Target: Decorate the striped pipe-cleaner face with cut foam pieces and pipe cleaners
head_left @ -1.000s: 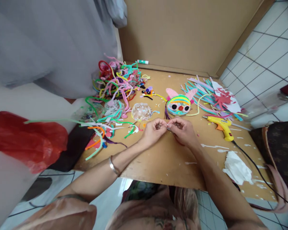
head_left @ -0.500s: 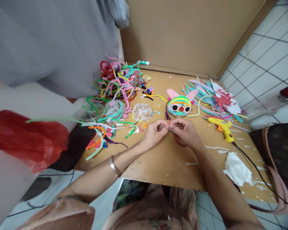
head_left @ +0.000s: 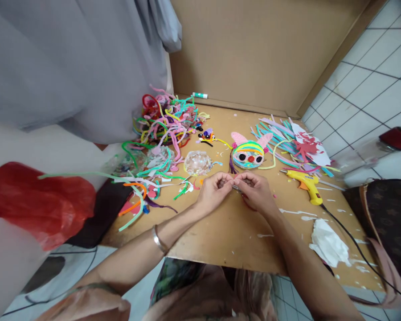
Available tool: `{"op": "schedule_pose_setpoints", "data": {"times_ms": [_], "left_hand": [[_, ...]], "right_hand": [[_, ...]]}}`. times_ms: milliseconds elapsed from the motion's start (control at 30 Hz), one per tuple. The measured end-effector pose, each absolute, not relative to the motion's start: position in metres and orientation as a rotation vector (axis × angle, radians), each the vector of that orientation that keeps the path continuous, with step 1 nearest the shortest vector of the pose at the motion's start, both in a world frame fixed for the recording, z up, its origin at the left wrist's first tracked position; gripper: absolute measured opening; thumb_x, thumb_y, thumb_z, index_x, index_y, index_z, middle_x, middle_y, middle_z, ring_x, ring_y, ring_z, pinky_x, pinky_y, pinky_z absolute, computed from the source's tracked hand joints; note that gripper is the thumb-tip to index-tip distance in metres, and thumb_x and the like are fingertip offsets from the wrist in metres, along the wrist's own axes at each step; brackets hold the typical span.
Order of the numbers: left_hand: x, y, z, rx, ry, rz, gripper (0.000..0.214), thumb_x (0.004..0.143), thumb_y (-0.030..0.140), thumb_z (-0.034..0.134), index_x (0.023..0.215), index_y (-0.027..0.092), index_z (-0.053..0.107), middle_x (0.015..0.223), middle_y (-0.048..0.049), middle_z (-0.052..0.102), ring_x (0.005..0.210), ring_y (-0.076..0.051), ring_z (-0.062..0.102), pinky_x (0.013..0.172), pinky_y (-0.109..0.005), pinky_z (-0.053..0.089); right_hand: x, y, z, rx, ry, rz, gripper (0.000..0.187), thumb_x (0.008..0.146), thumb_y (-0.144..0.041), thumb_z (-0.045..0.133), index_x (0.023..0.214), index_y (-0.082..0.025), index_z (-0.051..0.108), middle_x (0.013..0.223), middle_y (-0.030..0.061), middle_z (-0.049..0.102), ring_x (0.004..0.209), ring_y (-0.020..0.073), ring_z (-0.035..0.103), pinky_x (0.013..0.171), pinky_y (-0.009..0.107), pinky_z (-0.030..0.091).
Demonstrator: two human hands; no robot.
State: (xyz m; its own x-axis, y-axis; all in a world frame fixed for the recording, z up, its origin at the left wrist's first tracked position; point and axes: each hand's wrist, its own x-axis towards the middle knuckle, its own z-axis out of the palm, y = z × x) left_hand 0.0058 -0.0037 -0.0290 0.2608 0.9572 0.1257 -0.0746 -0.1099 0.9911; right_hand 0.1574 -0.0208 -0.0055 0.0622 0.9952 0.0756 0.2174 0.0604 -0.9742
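Plainly, in the head view, the left hand point(head_left: 215, 191) and right hand point(head_left: 255, 189) met above the table point(head_left: 217, 236), thumbs and fingertips pinched narrowly on a small greyish piece point(head_left: 235, 187), mostly hidden between them. A red strand point(head_left: 247, 204) curved below the right hand. Just beyond lay a pink-eared craft face point(head_left: 248, 154), with a yellow glue gun point(head_left: 304, 181) to the right and a clear round piece point(head_left: 198, 163) to the left.

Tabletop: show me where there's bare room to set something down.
The widest bare patch of tabletop runs from the left hand and right hand to the near edge. A smaller one lies between the eared craft face and the brown panel. Crowded: left side, tangled pipe cleaners; right side, pastel strips, glue gun, tissue.
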Motion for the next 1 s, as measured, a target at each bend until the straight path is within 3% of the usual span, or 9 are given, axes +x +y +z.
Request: {"op": "schedule_pose_setpoints", "data": {"times_ms": [200, 433, 800, 1000], "left_hand": [[0.0054, -0.0024, -0.0284, 1.369, 0.931, 1.087, 0.023, 0.076, 0.039, 0.065, 0.074, 0.016, 0.062, 0.061, 0.0039, 0.052, 0.055, -0.007, 0.041, 0.054, -0.021, 0.033], [0.0031, -0.0013, -0.0295, 1.377, 0.984, 1.091, 0.024, 0.068, 0.039, 0.07, 0.069, 0.017, 0.062, 0.062, 0.0023, 0.059, 0.056, -0.008, 0.046, 0.056, -0.021, 0.037], [0.0017, -0.0037, -0.0234, 1.432, 1.076, 1.057, 0.027, 0.071, 0.042, 0.073, 0.078, 0.018, 0.063, 0.066, 0.0021, 0.061, 0.056, -0.009, 0.05, 0.056, -0.021, 0.042], [0.0023, -0.0003, -0.026, 1.451, 1.088, 1.039, 0.028, 0.069, 0.043, 0.073, 0.074, 0.018, 0.061, 0.062, 0.0024, 0.058, 0.054, -0.009, 0.048, 0.054, -0.021, 0.039]], "right_hand": [[0.1607, -0.0186, -0.0077, -1.346, -1.466, 0.937, 0.024, 0.072, -0.041, 0.068, 0.071, -0.017, 0.065, 0.062, -0.0011, 0.058, 0.055, 0.0103, 0.047, 0.055, 0.024, 0.039], [0.1557, -0.021, -0.007, -1.362, -1.528, 0.851, 0.008, 0.072, -0.024, 0.063, 0.068, -0.018, 0.062, 0.067, -0.0008, 0.061, 0.06, 0.0098, 0.048, 0.059, 0.023, 0.04], [0.1531, -0.0179, -0.0131, -1.338, -1.423, 0.928, 0.007, 0.075, -0.02, 0.063, 0.069, -0.017, 0.059, 0.068, -0.0039, 0.057, 0.061, 0.0079, 0.047, 0.06, 0.022, 0.038], [0.1538, -0.0175, -0.0152, -1.333, -1.441, 0.931, 0.006, 0.075, -0.019, 0.063, 0.071, -0.017, 0.06, 0.07, -0.0036, 0.058, 0.066, 0.009, 0.05, 0.065, 0.023, 0.04]]}}
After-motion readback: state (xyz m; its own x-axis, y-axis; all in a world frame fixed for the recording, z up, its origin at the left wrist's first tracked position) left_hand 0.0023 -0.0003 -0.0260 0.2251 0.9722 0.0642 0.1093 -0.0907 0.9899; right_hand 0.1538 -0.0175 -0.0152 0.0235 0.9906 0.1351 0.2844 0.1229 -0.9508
